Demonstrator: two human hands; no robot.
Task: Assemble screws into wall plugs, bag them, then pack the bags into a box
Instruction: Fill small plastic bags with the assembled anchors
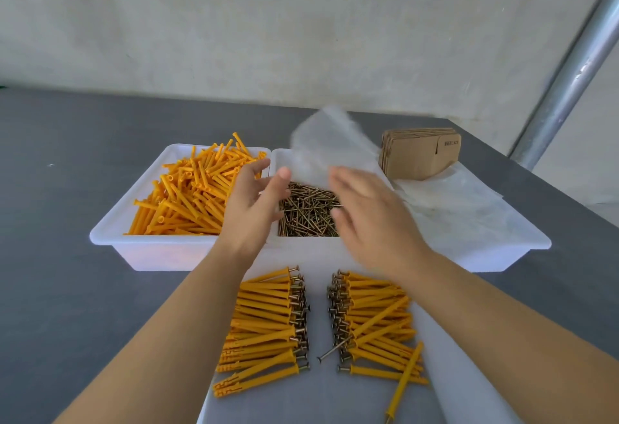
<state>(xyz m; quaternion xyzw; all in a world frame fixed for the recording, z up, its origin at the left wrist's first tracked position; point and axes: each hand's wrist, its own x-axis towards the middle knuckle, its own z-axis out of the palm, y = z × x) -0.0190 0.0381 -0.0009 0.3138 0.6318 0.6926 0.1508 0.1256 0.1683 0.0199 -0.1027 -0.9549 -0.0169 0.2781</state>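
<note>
1. Grey table (83, 162) before a pale wall.
2. White trays (140, 246): orange wall plugs (187, 196) left, screws (308, 212) right.
3. Near: assembled plug-and-screw rows (268, 323), light, stiff, best gathered mid-length.
4. Clear bag (331, 145), flimsy, slippery, blurred above the screws.
5. Left hand (254, 202) open, empty; right hand (371, 216) blurred, grasp indeterminable.

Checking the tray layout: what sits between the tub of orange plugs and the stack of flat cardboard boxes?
The tub of loose screws, seen in the head view, with a clear bag held above it.
</note>
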